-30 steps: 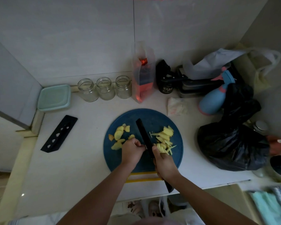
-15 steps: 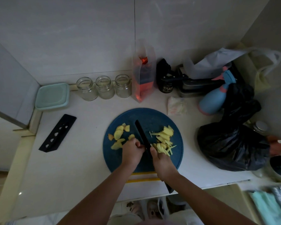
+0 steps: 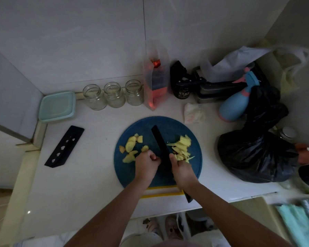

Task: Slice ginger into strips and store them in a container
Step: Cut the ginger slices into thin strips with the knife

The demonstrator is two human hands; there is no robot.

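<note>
While ginger slices lie on the left half of the cutting board and cut ginger strips pile on its right, the knife runs front to back across its middle. Near the board's front edge the right hand grips the handle. The left hand, clenched beside the blade, is nearer the slices; whether it pins one is hidden. Far left of the board waits the teal container.

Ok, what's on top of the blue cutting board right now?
Ginger slices lie left of the black knife, cut strips right of it. The curled left hand covers any piece being cut; the right hand grips the knife.
</note>
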